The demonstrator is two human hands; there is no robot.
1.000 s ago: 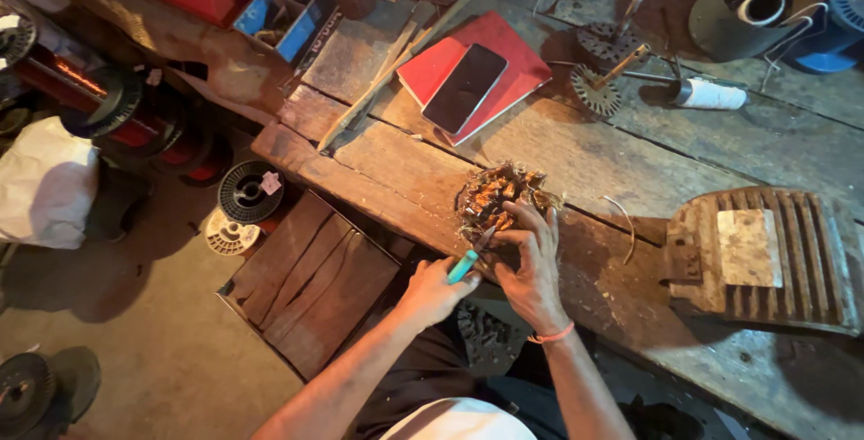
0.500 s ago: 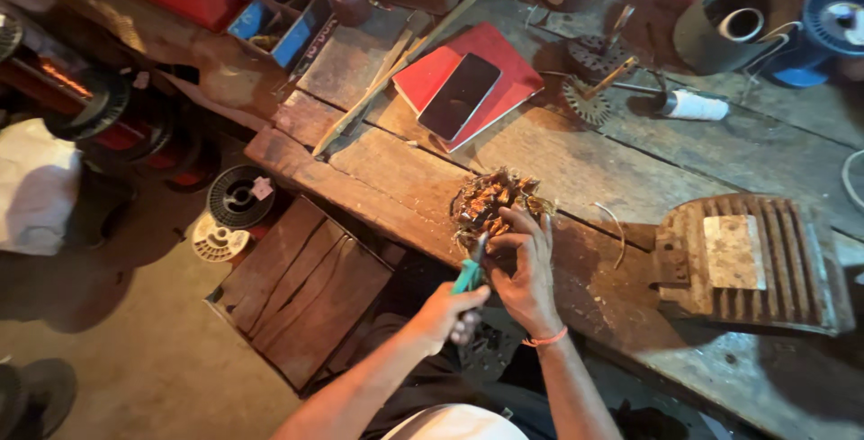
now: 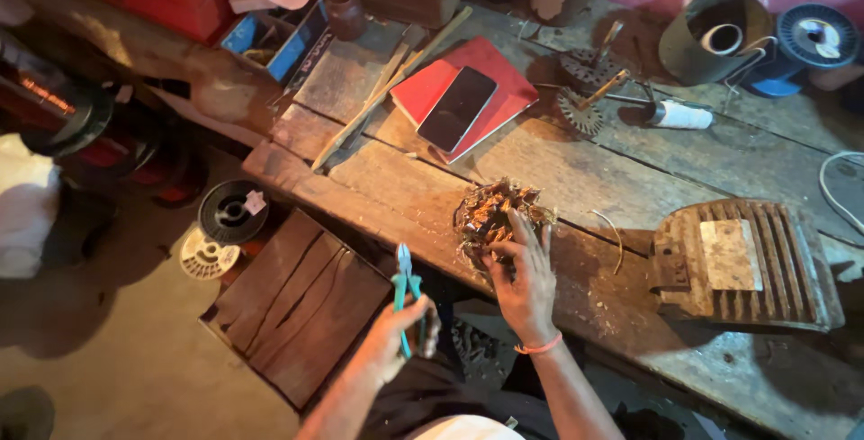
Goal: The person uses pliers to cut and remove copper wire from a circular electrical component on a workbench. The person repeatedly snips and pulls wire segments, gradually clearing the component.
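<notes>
Right hand (image 3: 525, 282) lay open, fingers spread on the copper wire bundle (image 3: 493, 215) near the front edge of the wooden tabletop (image 3: 576, 170). Left hand (image 3: 396, 336) was closed around teal-handled pliers (image 3: 404, 289), held off the tabletop, apart from the bundle. Finned metal housing (image 3: 742, 264) sat to the right, red notebook (image 3: 463, 94) with phone (image 3: 457, 109) behind.

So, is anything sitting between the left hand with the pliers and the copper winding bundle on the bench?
Nothing visible does. The left hand holds the teal-handled pliers off the bench edge, with open space up to the copper winding bundle. The right hand rests on the bundle's near side, beside that path rather than across it.
</notes>
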